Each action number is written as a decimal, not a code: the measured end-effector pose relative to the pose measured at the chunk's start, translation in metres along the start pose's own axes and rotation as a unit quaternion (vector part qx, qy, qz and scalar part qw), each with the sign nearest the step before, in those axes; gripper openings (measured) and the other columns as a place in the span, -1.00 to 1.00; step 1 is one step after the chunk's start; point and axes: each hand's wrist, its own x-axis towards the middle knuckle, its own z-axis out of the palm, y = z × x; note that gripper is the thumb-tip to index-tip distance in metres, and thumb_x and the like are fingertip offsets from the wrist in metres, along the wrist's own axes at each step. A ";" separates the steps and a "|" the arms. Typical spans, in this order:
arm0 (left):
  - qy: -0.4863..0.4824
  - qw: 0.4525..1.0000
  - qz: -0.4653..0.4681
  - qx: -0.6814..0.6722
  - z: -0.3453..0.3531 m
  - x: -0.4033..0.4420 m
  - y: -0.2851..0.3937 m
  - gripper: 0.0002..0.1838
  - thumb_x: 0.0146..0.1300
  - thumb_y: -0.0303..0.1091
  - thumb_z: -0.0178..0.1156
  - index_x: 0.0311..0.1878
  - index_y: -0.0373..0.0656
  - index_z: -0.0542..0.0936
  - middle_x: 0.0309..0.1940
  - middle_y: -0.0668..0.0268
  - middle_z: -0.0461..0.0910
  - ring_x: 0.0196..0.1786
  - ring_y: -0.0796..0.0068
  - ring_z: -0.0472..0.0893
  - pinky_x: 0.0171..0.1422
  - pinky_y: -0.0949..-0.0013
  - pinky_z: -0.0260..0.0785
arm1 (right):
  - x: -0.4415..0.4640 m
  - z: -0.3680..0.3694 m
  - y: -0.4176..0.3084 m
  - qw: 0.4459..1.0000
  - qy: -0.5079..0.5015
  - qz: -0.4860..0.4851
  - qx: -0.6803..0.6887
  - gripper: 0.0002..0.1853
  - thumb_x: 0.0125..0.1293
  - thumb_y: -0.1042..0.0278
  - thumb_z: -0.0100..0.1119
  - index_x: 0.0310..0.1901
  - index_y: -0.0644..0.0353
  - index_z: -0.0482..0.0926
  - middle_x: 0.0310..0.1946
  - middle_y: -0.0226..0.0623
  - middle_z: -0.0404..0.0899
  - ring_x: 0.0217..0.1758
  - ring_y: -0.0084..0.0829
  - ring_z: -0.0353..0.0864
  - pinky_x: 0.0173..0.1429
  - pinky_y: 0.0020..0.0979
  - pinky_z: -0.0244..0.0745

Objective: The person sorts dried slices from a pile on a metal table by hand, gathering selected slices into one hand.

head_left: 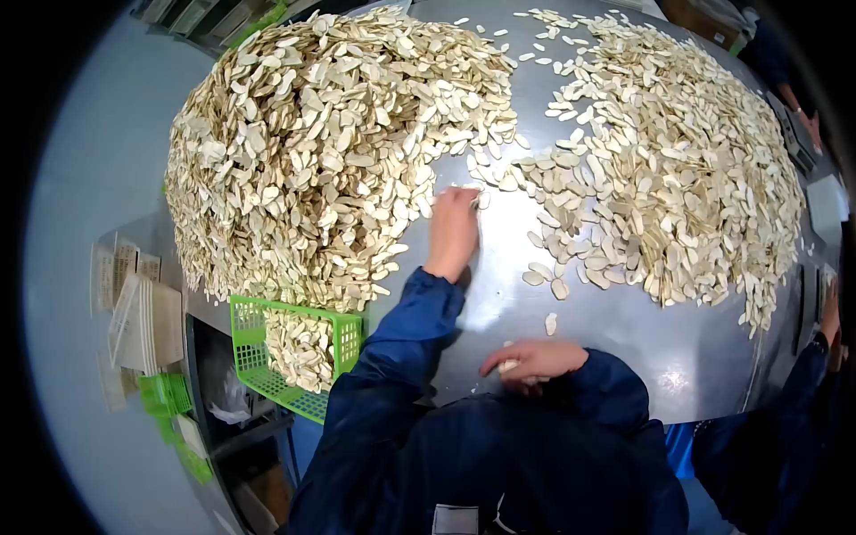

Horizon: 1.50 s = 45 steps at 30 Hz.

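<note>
My left hand [455, 227] reaches over the bare metal between two heaps of pale, oval dried slices. Its fingers are bent and pressed together, with a slice [482, 200] at the fingertips. Closer to my body, my right hand [544, 358] hangs palm down with its fingers curled around a few pale slices [510, 366]. The big left heap [294, 134] rises beside my left hand. To the right spreads a flatter heap [687, 169], with single slices scattered along its near side.
A green plastic basket [348, 321] with slices in it sits at the left edge of the metal table [508, 267]. White trays [147, 325] are stacked by the wall. At the far right are another person's sleeve [794, 383] and scale-like devices [792, 134].
</note>
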 end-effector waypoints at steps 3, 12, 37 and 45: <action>-0.033 0.993 -0.040 0.104 -0.017 0.005 -0.020 -0.92 0.14 -0.45 0.16 -0.29 -0.19 0.58 -0.29 0.15 0.52 -0.19 0.11 0.52 -0.12 0.14 0.39 | 0.008 0.015 0.000 0.986 -0.010 0.051 -0.158 -0.60 0.31 0.38 -0.02 0.19 0.13 0.44 -0.49 -0.33 0.52 -0.55 -0.55 0.52 -0.50 -0.52 0.44; -0.160 0.963 -0.166 -0.140 -0.034 -0.007 -0.015 -0.87 0.17 -0.40 0.23 -0.22 -0.19 0.58 -0.36 0.29 0.55 -0.31 0.43 0.57 -0.23 0.39 0.39 | -0.033 -0.036 -0.001 0.777 0.543 -0.257 0.191 -0.70 0.29 0.48 -0.01 0.05 0.29 0.43 -0.53 -0.33 0.47 -0.69 -0.54 0.43 -0.67 -0.53 0.36; -0.079 0.758 -0.304 -0.572 -0.088 -0.196 0.021 -0.64 0.32 -0.40 0.10 0.17 -0.22 0.44 -0.09 0.35 0.54 -0.18 0.66 0.47 -0.15 0.57 0.32 | 0.217 0.062 -0.132 0.929 -0.058 -0.176 0.320 -0.62 0.45 0.23 -0.11 0.20 0.21 0.38 0.20 -0.16 0.37 0.23 -0.26 0.40 0.25 -0.24 0.36; -0.177 0.667 -0.380 -0.615 -0.095 -0.177 0.006 -0.71 0.32 -0.41 0.05 0.09 -0.18 0.49 -0.33 0.48 0.50 -0.37 0.73 0.39 -0.27 0.64 0.24 | 0.177 0.016 -0.159 0.921 0.240 -0.300 -0.067 -0.63 0.39 0.35 -0.05 0.16 0.32 0.45 0.17 -0.22 0.47 0.27 -0.42 0.36 0.37 -0.35 0.15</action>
